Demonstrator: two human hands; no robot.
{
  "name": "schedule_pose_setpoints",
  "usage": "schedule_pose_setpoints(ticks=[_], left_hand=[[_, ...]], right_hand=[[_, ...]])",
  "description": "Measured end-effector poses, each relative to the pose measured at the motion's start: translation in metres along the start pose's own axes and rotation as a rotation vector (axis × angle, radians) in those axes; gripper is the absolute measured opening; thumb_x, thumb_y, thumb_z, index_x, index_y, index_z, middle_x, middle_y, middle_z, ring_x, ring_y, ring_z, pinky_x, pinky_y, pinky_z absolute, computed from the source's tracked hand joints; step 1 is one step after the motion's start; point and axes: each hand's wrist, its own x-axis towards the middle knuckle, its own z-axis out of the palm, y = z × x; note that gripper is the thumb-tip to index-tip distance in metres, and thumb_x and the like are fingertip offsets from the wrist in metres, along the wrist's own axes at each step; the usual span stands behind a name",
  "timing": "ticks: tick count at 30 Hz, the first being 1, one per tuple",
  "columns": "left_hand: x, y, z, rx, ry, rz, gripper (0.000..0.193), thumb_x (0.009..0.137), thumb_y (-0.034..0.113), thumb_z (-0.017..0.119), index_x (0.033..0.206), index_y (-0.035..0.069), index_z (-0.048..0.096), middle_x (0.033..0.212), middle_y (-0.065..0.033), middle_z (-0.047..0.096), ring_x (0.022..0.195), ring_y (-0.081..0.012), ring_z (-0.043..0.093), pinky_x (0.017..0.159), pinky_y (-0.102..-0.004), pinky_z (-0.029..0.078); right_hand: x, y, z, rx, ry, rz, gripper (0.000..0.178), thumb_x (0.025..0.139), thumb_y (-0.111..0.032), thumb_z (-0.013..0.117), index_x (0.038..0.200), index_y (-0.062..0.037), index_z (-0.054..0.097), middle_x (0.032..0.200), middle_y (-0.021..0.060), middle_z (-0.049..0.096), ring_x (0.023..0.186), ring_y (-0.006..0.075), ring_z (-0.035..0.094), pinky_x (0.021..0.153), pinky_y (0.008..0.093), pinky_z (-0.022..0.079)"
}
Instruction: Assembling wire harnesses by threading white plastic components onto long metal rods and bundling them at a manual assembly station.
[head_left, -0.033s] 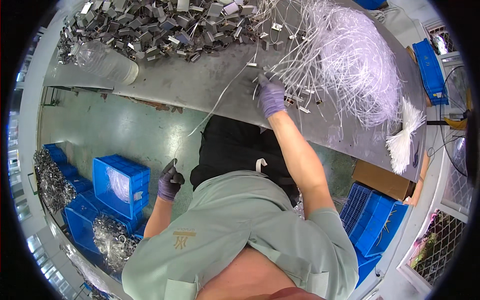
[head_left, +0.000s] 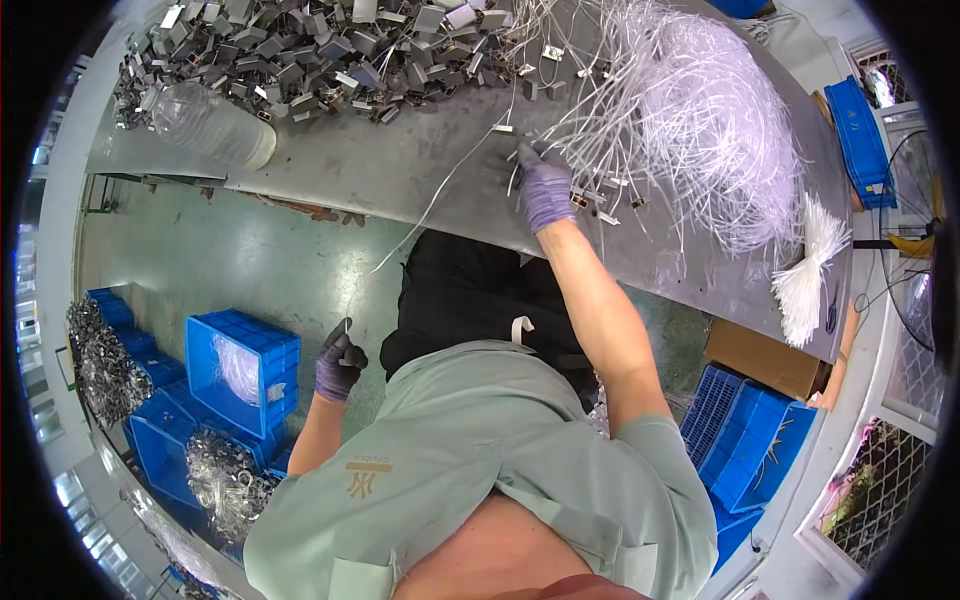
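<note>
My left hand (head_left: 340,366), in a dark-tipped purple glove, is closed in a pinch at the lower left, off the table's front edge. From its fingertips a thin white cord (head_left: 441,190) slants up over the edge to a small white end piece (head_left: 503,128) on the table. Just short of that piece lies my right hand (head_left: 545,188), also gloved. Its fingers reach forward and look apart, though their dark tips blend into the metal. A big tangle of thin white cords (head_left: 710,130) spreads beside it, with small metal-ended pieces (head_left: 590,198) near the wrist.
Small grey metal blocks (head_left: 330,50) lie heaped along the far left of the grey table (head_left: 370,165), near a clear plastic bottle (head_left: 212,125). A bundle of white ties (head_left: 808,275) rests at the right corner. Blue crates (head_left: 275,345) and a cardboard box (head_left: 765,360) stand below.
The lower stretch of the cord has shifted slightly to the left near my left hand. My hands are nearly where they were.
</note>
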Motion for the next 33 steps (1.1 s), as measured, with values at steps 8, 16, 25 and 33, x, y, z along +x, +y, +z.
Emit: schedule_pose_setpoints(ticks=[8, 16, 25, 33], left_hand=[[0.006, 0.006, -0.006, 0.014, -0.122, -0.043, 0.040, 0.089, 0.022, 0.056, 0.127, 0.013, 0.051, 0.048, 0.0034, 0.031, 0.043, -0.0127, 0.034, 0.049, -0.0302, 0.032], [0.013, 0.012, 0.016, 0.111, -0.131, -0.024, 0.042, 0.090, 0.022, 0.054, 0.130, 0.010, 0.048, 0.047, 0.0034, 0.030, 0.041, -0.0122, 0.033, 0.046, -0.0292, 0.029], [0.024, 0.021, 0.034, 0.176, -0.198, 0.006, 0.040, 0.091, 0.018, 0.052, 0.129, 0.007, 0.048, 0.048, 0.0023, 0.037, 0.042, -0.0124, 0.038, 0.046, -0.0295, 0.034], [0.028, 0.026, 0.039, 0.202, -0.119, 0.042, 0.037, 0.088, 0.017, 0.057, 0.124, 0.009, 0.054, 0.047, 0.0011, 0.038, 0.042, -0.0153, 0.041, 0.049, -0.0323, 0.039]], right_hand=[[0.034, 0.015, -0.021, -0.260, 0.055, -0.139, 0.022, 0.091, -0.015, 0.056, 0.105, 0.0020, 0.055, 0.088, 0.0127, 0.066, 0.067, 0.0216, 0.066, 0.051, 0.0297, 0.052], [0.024, -0.051, -0.039, 0.063, 0.120, -0.282, 0.017, 0.090, -0.011, 0.055, 0.097, 0.0036, 0.055, 0.083, 0.0108, 0.063, 0.067, 0.0186, 0.065, 0.051, 0.0291, 0.053], [0.054, -0.046, -0.085, -0.333, 0.191, -0.484, 0.023, 0.094, -0.012, 0.048, 0.108, 0.0061, 0.048, 0.099, 0.0216, 0.063, 0.080, 0.0300, 0.067, 0.059, 0.0340, 0.057], [0.019, -0.089, -0.063, 0.176, 0.116, -0.307, 0.024, 0.095, -0.013, 0.045, 0.109, 0.0063, 0.042, 0.096, 0.0252, 0.063, 0.080, 0.0346, 0.067, 0.058, 0.0343, 0.057]])
